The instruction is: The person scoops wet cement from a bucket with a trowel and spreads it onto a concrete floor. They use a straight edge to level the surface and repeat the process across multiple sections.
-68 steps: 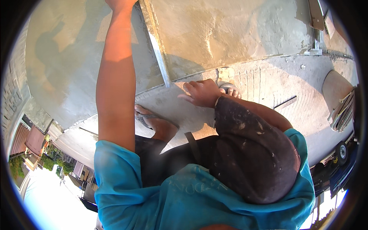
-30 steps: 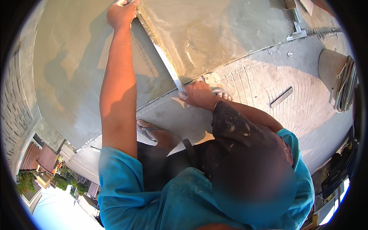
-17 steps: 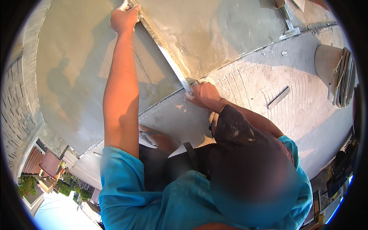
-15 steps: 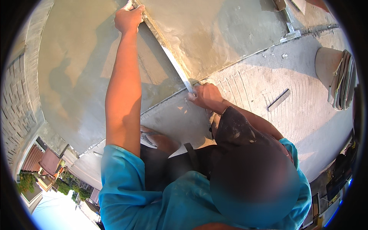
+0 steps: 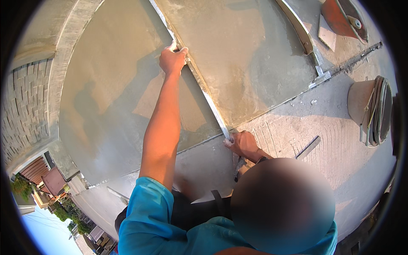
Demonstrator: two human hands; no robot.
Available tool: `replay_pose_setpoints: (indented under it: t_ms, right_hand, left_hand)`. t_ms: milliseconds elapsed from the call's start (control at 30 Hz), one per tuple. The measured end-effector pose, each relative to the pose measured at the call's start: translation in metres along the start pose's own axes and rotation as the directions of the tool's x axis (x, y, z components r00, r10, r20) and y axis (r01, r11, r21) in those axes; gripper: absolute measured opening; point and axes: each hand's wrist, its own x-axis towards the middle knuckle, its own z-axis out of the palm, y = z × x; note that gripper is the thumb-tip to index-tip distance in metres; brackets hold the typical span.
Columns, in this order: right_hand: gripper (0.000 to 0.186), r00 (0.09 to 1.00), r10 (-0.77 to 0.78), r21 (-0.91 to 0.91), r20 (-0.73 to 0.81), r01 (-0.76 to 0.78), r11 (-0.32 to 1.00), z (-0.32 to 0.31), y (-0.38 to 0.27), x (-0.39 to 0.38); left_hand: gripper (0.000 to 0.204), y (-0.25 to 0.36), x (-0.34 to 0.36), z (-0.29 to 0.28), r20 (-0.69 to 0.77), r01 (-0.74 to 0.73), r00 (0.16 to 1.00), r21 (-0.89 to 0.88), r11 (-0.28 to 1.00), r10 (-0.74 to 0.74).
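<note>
Both of my grips are engaged on one item, a long straight bar. My left grip is closed over it partway along, thumb toward the bar's right side, with the arm extended ahead of me. My right grip is clenched around the near end; the exact placement of its fingertips is partly hidden.

The bar lies across a smooth, damp-looking grey slab, running obliquely from the upper edge of the view toward me. Its near end reaches just past the slab's front edge, beside a paler grooved floor. Shadows fall on the slab at the bar's left side.

To the right, a second long bar extends over the slab, a short metal crosspiece at its near end. Beyond it, a flat pale board lies next to an orange-red bucket. A grey bucket rests on the floor at far right, and a flat grey strip lies near my right grip, apart from it. A textured wall stands at far left.
</note>
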Motion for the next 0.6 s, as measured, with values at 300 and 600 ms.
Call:
replay_pose_setpoints:
  t_ms: [300,600]
  right_hand:
    - [0.039,0.996,-0.047,0.050,-0.072,0.051,0.997,0.005,0.008,0.000]
    - [0.038,0.974,-0.082,0.025,-0.212,0.089,0.996,0.012,0.017,0.005]
  left_hand:
    - [0.061,-0.006,0.004,0.000,0.008,0.008,1.000,-0.043,0.999,-0.007]
    - [0.062,0.011,0.002,0.000,0.048,0.043,0.998,-0.106,0.993,-0.038]
